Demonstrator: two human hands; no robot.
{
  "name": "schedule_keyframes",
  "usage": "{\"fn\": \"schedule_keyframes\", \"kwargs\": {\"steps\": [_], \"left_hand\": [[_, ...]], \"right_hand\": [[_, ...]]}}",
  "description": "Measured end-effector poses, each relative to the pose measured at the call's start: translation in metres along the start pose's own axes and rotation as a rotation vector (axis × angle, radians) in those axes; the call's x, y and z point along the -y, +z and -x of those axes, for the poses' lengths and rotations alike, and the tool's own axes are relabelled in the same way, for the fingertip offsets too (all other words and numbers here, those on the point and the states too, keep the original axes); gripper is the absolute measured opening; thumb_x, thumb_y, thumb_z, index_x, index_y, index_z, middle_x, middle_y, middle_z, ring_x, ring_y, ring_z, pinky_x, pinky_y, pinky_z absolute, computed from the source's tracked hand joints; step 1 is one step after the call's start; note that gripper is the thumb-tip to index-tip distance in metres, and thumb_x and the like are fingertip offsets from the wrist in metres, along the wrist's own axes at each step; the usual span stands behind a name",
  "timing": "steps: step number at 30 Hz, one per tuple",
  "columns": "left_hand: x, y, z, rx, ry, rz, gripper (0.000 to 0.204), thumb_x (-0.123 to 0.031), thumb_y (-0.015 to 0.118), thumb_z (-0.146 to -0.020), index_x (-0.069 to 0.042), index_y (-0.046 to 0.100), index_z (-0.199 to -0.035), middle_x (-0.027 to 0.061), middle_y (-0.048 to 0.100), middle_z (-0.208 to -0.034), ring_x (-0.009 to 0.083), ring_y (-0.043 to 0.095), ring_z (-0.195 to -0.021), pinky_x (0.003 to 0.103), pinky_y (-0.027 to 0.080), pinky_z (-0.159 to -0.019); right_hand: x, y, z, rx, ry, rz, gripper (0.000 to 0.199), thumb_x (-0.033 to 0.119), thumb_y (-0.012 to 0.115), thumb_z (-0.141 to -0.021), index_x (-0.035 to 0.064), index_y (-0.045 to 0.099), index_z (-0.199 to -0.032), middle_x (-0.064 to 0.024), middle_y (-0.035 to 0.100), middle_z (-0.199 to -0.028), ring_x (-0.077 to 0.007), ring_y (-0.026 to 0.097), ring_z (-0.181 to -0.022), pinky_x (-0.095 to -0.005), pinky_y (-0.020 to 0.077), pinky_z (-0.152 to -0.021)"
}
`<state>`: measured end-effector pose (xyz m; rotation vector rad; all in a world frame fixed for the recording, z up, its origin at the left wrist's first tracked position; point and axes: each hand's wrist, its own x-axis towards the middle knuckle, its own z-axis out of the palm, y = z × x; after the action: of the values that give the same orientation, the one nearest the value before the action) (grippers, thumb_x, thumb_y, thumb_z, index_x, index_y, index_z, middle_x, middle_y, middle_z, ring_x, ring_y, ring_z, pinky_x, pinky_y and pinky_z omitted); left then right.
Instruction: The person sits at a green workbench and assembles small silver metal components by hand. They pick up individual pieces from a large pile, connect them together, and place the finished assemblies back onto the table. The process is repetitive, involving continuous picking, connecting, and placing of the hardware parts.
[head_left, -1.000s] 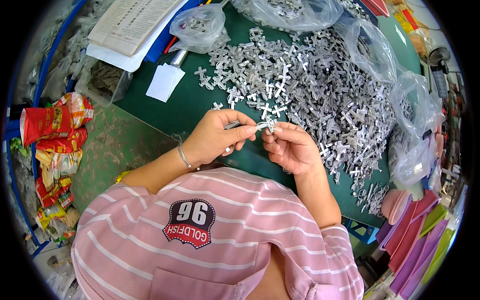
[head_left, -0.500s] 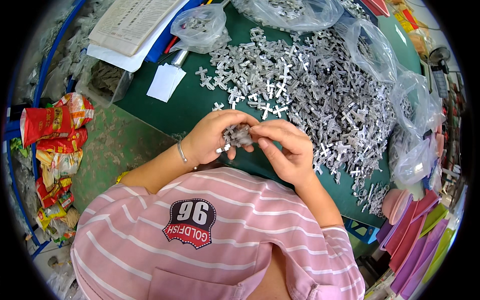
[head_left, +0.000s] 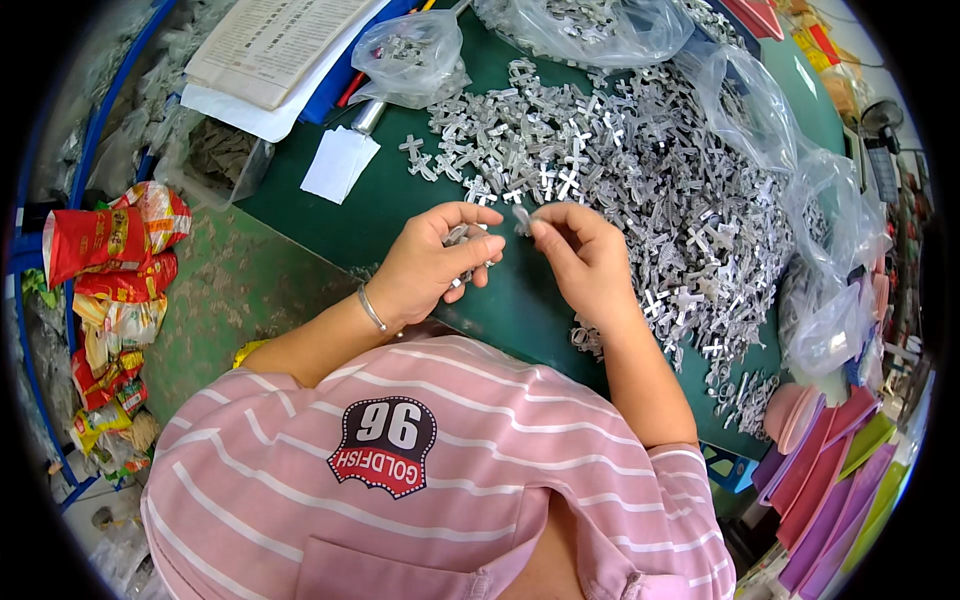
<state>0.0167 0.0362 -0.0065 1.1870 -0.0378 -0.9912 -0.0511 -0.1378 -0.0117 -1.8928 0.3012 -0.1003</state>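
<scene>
Several small silver-grey metal pieces (head_left: 458, 237) sit in my left hand (head_left: 432, 255), its fingers curled round them and partly hiding them. My right hand (head_left: 588, 262) pinches a single small metal piece (head_left: 521, 220) between thumb and fingertips, a short way from the left hand's fingers. The piece is blurred, so its shape cannot be made out. Beyond both hands spreads a large heap of silver-grey metal pieces (head_left: 680, 190), many of them cross-shaped, on a dark green table (head_left: 390, 215).
Clear plastic bags (head_left: 410, 60) with metal pieces lie at the back, others along the right. White paper slips (head_left: 340, 164) and a printed booklet (head_left: 275, 50) rest at the left. Coloured bins (head_left: 830, 480) stand lower right; red packets (head_left: 95, 243) hang far left.
My right hand has drawn slightly up and away from the left, with a small piece in its pinch. The left hand's fingers have closed more round the pieces.
</scene>
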Motion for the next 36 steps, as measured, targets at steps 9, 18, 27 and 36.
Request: {"fn": "schedule_keyframes", "kwargs": {"steps": [9, 18, 27, 36], "left_hand": [[-0.003, 0.005, -0.001, 0.040, -0.026, 0.014, 0.014, -0.012, 0.057, -0.085, 0.000, 0.056, -0.093, 0.0073, 0.059, -0.077, 0.0075, 0.054, -0.056, 0.015, 0.034, -0.035], [-0.001, 0.008, -0.003, 0.054, -0.061, 0.091, 0.017, -0.014, 0.052, -0.088, 0.001, 0.056, -0.095, 0.0084, 0.059, -0.078, 0.0099, 0.058, -0.059, 0.016, 0.036, -0.035], [-0.004, 0.002, -0.003, 0.125, -0.194, 0.159, 0.012, -0.016, 0.049, -0.089, -0.005, 0.050, -0.086, 0.0054, 0.053, -0.072, 0.0081, 0.047, -0.050, 0.016, 0.028, -0.031], [-0.015, 0.000, -0.009, -0.014, -0.383, 0.980, 0.020, -0.022, 0.045, -0.090, -0.006, 0.054, -0.098, 0.0093, 0.053, -0.087, 0.0127, 0.050, -0.067, 0.016, 0.035, -0.036]], "right_hand": [[0.007, -0.013, 0.013, 0.192, 0.300, -0.573, 0.019, 0.012, 0.053, -0.087, -0.0007, 0.062, -0.098, -0.0010, 0.059, -0.075, -0.0073, 0.054, -0.065, -0.0192, 0.0421, -0.055], [0.012, 0.002, 0.025, 0.029, -0.048, -0.386, 0.013, 0.002, 0.061, -0.079, 0.0003, 0.062, -0.092, -0.0043, 0.060, -0.078, -0.0123, 0.057, -0.072, -0.0221, 0.0458, -0.065], [0.000, -0.012, -0.003, -0.180, -0.317, 0.577, 0.017, 0.009, 0.068, -0.069, 0.0013, 0.060, -0.081, -0.0101, 0.056, -0.078, -0.0291, 0.055, -0.074, -0.0359, 0.0443, -0.064], [-0.007, -0.002, 0.007, -0.059, -0.135, 0.261, 0.015, -0.001, 0.067, -0.067, 0.0020, 0.057, -0.078, -0.0074, 0.053, -0.084, -0.0210, 0.054, -0.071, -0.0293, 0.0429, -0.061]]}}
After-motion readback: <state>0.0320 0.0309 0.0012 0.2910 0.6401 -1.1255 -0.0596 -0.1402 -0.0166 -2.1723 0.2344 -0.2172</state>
